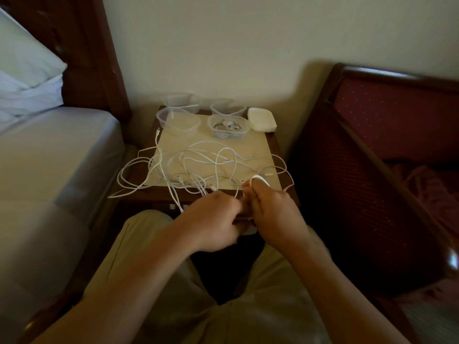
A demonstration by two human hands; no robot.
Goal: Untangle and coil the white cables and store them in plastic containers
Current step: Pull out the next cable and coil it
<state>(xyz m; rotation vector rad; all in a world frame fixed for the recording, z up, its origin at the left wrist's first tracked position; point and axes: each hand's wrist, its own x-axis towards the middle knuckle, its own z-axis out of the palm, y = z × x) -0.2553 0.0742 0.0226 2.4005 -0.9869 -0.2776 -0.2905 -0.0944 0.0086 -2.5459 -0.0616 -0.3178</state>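
Down at the bottom, beige trousers (139,256) and two bare forearms reaching forward. Left hand (216,219) curled tight, pinching a strand of the white cables (198,160) right at the near edge of the table. Right hand (270,214) also curled, gripping a small white loop (259,181) that arcs over the top of its fingers. Both hands nearly touching each other, a bit blurred.

Just past them, a small dark wooden nightstand (277,147) with a pale cream mat (250,150) on top. Tangled cables sprawled all over the mat, several loops spilling off the left edge and a few off the right.

Further back on the same top: four clear plastic containers. Near left container (178,121) looks empty, near right container (228,126) already holding a coiled cable. Two back containers (182,101) behind those, against the wall, contents hard to make out. Stack of white lids (262,119) just beside the near right one.

Left side: bed (49,157) with a grey sheet, white pillows (27,70), dark wood headboard (99,45). Right side: a wood-framed seat with dotted maroon upholstery (387,115). Plain cream wall (223,40) behind everything, dim lighting overall.
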